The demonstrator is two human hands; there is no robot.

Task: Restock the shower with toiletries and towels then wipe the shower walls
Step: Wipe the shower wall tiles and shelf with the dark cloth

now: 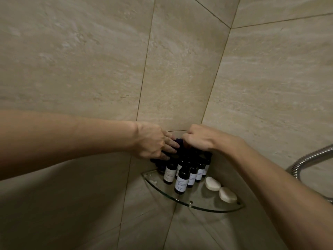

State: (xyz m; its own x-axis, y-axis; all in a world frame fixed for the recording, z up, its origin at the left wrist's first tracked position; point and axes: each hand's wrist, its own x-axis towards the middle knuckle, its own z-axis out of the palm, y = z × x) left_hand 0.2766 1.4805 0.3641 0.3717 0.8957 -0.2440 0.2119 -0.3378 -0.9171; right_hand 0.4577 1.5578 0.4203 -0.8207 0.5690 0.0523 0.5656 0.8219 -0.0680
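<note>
Both bare forearms reach into the corner of a shower lined with large beige stone-look wall tiles (pixel 180 69), meeting just above a clear glass quarter-round corner shelf (pixel 212 207). The left hand (pixel 153 141) lies with its fingers stretched fairly flat and close together, pressed against a dark purple folded cloth (pixel 177 143) that sits at the back of the shelf against the corner; whether those fingers pinch the cloth or only rest on it cannot be told. The right hand (pixel 198 138) is curled into a loose fist, knuckles up, over the same dark cloth and the tops of the rear bottles; what its fingertips have hold of is hidden beneath the hand. A cluster of small dark bottles with white labels (pixel 182 179) stands upright on the shelf, packed close together, the nearest one at the front edge. Just beside them, toward the right end of the shelf, lie two white oval soap bars (pixel 220 189), touching each other. At the right edge, a ribbed metal shower hose (pixel 310 157) curves along the wall.
</note>
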